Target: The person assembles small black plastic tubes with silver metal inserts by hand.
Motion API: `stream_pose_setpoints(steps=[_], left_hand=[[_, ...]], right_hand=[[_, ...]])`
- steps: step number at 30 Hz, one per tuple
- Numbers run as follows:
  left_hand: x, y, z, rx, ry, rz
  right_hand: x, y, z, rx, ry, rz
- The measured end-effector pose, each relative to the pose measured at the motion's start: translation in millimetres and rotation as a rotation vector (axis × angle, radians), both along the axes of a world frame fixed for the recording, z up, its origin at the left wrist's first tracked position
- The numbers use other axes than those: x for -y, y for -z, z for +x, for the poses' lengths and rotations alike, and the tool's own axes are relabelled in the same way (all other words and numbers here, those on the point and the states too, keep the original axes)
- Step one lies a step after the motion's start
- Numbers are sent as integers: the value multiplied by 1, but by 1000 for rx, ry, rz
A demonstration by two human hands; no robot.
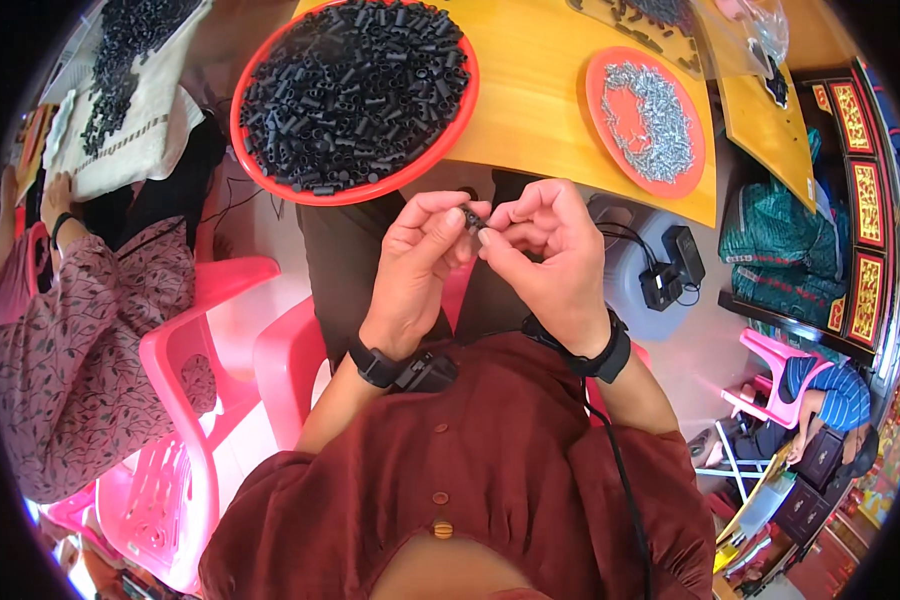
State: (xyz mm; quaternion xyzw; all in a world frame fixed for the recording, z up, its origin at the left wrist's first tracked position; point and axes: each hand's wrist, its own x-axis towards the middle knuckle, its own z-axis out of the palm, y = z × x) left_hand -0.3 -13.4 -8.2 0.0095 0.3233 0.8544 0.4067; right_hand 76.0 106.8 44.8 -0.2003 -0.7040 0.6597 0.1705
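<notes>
In front of my body, my left hand [417, 265] pinches a small black plastic piece [472, 217] between thumb and fingers. Facing it, my right hand [552, 252] is closed in a pinch at the same piece; whatever its fingertips hold is too small to make out. Both hands are in the air just short of the table edge. Beyond my left hand stands a red basin [358, 197] heaped with short black plastic tubes [355, 100]. Farther right, a round red tray [600, 98] carries many small silvery metal pieces [652, 122].
The yellow table [530, 60] bears the basin and tray. At left, another person [90, 330] sits beside pink plastic chairs [185, 400]. Black adapters [670, 270] with cables rest on a pale bin at right. A person in blue stripes [825, 400] sits farther off.
</notes>
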Motion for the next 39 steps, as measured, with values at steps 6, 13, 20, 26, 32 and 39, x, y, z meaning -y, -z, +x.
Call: stream_pose_setpoints(steps=[6, 13, 20, 26, 32, 39], left_hand=[[0, -1, 2, -11, 0, -6], [1, -3, 2, -112, -30, -3], [-2, -5, 6, -118, -75, -26], [0, -9, 6, -102, -37, -23], [0, -5, 6, -102, 10, 20], [-1, -7, 7, -105, 93, 70]], right_hand=[[2, 9, 2, -2, 4, -136], [-3, 3, 1, 109, 5, -732], [1, 7, 2, 71, -7, -848], [2, 3, 5, 13, -21, -705], [3, 1, 8, 67, -17, -500], [-4, -3, 13, 22, -145, 262]])
